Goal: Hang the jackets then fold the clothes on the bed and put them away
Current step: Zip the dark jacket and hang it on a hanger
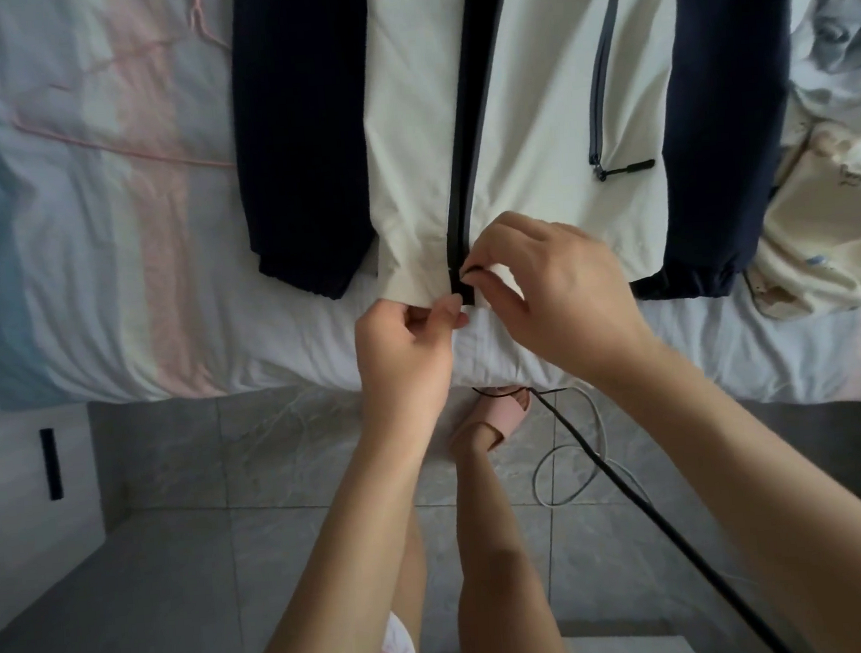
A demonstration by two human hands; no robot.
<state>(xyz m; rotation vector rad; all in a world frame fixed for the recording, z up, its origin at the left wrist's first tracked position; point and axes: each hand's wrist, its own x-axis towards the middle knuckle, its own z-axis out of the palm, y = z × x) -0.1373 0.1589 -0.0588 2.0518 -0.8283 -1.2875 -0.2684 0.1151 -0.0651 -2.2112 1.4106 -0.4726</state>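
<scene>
A cream jacket [545, 111] with navy sleeves lies flat on the bed [105, 279], hem toward me. Its black front zipper [464, 133] runs down the middle. My left hand [409, 348] pinches the bottom hem of the left front panel beside the zipper's lower end. My right hand [554, 285] pinches the small black zipper pull at the bottom of the right panel. The two hands almost touch at the hem. A pink wire hanger [110, 145] rests on the sheet left of the jacket.
Crumpled pale clothes [830, 191] lie on the bed at the right. Below the bed edge is grey tiled floor [229, 548] with a pink slipper [497, 413], a white cable loop [568, 470] and a black cable [665, 524]. A pale cabinet [24, 487] stands at left.
</scene>
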